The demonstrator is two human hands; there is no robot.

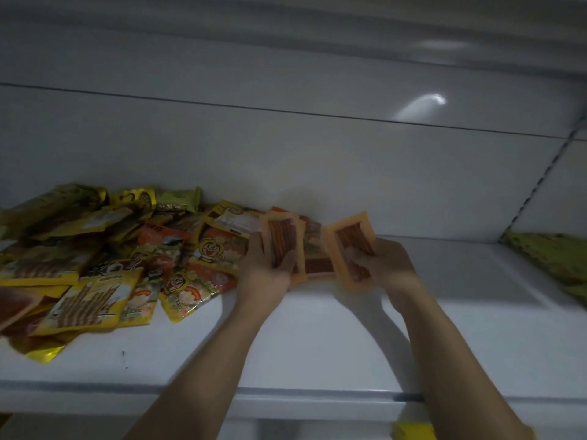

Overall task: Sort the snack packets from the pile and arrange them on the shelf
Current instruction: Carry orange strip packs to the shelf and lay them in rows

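Left hand (pixel 266 268) and right hand (pixel 387 265) each grip a slick orange packet (pixel 281 239) beside the pile (pixel 111 249); I reckon one slips in.

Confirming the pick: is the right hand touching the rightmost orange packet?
Touching: head view shows right hand gripping rightmost orange packet, fingers across its front.

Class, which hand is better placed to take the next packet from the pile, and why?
Probably the left. The left hand is right beside the pile; the right hand is farther from it. Both already hold orange packets, though.
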